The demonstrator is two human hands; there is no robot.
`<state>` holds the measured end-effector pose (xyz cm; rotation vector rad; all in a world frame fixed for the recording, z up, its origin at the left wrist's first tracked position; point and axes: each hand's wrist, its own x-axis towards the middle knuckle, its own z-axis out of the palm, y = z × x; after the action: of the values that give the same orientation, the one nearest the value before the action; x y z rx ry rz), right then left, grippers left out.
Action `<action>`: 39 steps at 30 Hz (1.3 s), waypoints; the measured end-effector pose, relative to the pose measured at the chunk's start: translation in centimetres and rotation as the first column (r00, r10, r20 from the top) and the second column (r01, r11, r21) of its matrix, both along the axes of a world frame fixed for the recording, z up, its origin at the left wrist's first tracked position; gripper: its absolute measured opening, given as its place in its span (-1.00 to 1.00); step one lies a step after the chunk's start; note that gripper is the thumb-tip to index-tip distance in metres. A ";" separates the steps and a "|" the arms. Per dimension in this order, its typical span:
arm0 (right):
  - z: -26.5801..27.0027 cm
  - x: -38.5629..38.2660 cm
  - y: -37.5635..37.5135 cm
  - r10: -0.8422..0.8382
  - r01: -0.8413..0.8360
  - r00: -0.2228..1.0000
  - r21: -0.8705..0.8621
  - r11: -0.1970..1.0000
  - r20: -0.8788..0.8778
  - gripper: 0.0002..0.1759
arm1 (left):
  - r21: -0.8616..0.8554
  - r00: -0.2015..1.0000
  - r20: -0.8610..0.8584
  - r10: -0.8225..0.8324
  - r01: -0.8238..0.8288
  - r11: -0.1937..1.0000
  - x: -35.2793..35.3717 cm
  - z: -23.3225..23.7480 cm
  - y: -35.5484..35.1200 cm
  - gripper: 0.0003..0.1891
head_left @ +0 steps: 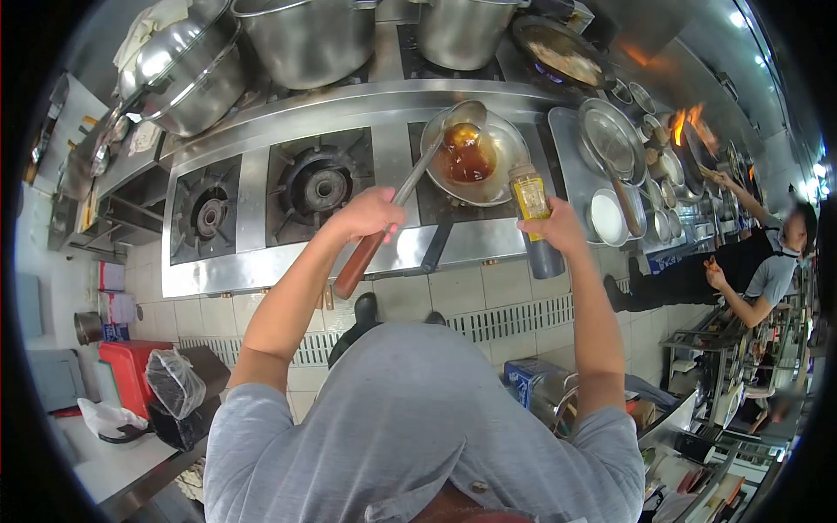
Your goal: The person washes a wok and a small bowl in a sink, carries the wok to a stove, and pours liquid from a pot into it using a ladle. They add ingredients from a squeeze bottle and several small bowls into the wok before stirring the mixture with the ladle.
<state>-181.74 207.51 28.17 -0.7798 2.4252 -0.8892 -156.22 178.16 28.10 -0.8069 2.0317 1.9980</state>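
Observation:
My left hand [370, 215] is closed around the handle of a metal ladle [417, 174], whose brown wooden grip end points toward me. The ladle's bowl is over the far side of a metal pan [509, 139] on the stove. Dark brown sauce [471, 159] pools in the pan, and the pan's black handle [438, 247] sticks out toward me. In my right hand [562, 228] is a dark bottle [547, 260] with a yellow label. Its pale neck end lies at the pan's right rim in this view.
Two burners [325, 183] lie left of the pan. Large steel pots [305, 44] stand behind. A metal tray [567, 166] to the right carries a strainer [613, 131] and a white bowl [609, 216]. Farther right, another person [741, 270] works beside a flaming pan [689, 157].

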 end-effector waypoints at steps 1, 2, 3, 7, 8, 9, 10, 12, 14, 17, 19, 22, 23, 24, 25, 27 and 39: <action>0.3 -0.3 -0.4 0.004 -0.005 0.999 0.014 1.000 0.040 -0.32 | -0.078 1.000 0.001 -0.006 0.006 0.997 0.2 0.6 0.0 -0.79; 0.9 -0.7 -0.7 0.008 -0.011 0.997 0.028 1.000 0.079 -0.32 | -0.152 0.999 0.008 -0.037 0.037 0.988 0.4 1.4 0.0 -0.79; 1.4 -0.9 -1.2 0.012 -0.017 0.993 0.042 0.999 0.117 -0.31 | -0.226 0.998 0.017 -0.067 0.069 0.972 0.5 2.3 0.2 -0.79; 2.6 -2.3 -2.8 0.008 -0.030 0.974 0.097 0.995 0.225 -0.29 | -0.447 0.987 0.016 -0.160 0.150 0.882 0.8 3.3 0.5 -0.79; 3.2 -2.5 -3.1 -0.016 -0.013 0.977 0.131 0.991 0.215 -0.28 | -0.508 0.985 0.016 -0.174 0.158 0.846 0.9 3.6 0.7 -0.79; 3.7 -2.5 -3.5 -0.039 0.005 0.978 0.165 0.986 0.204 -0.28 | -0.568 0.982 0.018 -0.188 0.164 0.806 1.0 3.9 1.1 -0.80; 2.9 -3.4 -3.5 -0.038 0.009 0.983 0.158 0.987 0.180 -0.27 | -0.625 0.979 0.020 -0.202 0.170 0.762 1.1 4.2 1.4 -0.80; 1.1 -4.8 -3.6 -0.036 0.018 0.991 0.142 0.990 0.131 -0.25 | -0.693 0.973 0.049 -0.225 0.195 0.694 1.1 4.6 2.0 -0.78; 1.4 -5.1 -3.6 -0.031 0.006 0.987 0.158 0.987 0.157 -0.18 | -0.749 0.970 0.070 -0.235 0.207 0.630 1.2 4.7 2.3 -0.76; 3.3 -4.2 -4.0 -0.029 -0.020 0.972 0.204 0.979 0.234 -0.10 | -0.784 0.968 0.099 -0.230 0.219 0.581 1.1 4.6 2.8 -0.74; 3.4 -4.2 -3.9 -0.033 -0.020 0.968 0.209 0.978 0.249 -0.07 | -0.763 0.965 0.134 -0.226 0.246 0.598 0.8 5.4 2.9 -0.73; 2.5 -4.1 -3.3 -0.045 0.005 0.977 0.191 0.982 0.207 -0.08 | -0.775 0.965 0.128 -0.230 0.242 0.584 0.6 5.2 2.8 -0.73; 2.3 -4.0 -3.1 -0.049 0.009 0.979 0.195 0.981 0.200 -0.09 | -0.776 0.963 0.136 -0.233 0.250 0.578 0.6 5.2 2.8 -0.72; 2.0 -4.0 -3.0 -0.053 0.014 0.980 0.198 0.980 0.192 -0.10 | -0.778 0.961 0.144 -0.237 0.258 0.572 0.5 5.2 2.7 -0.72; 1.6 -4.1 -2.8 -0.045 0.009 0.983 0.193 0.981 0.181 -0.10 | -0.780 0.958 0.152 -0.242 0.266 0.566 0.3 5.2 2.7 -0.72; 0.8 -4.2 -2.2 -0.030 0.001 0.987 0.184 0.983 0.157 -0.10 | -0.788 0.960 0.147 -0.238 0.259 0.559 0.1 4.9 2.5 -0.72; 0.2 1.4 -1.0 -0.004 -0.024 0.971 -0.111 0.994 -0.241 -0.25 | -0.663 0.973 0.174 -0.154 0.231 0.712 -2.0 1.7 -0.5 -0.76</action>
<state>-180.30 206.54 28.35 -0.9923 2.5936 -0.9859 -158.18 177.67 29.83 -0.7372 2.6746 1.0333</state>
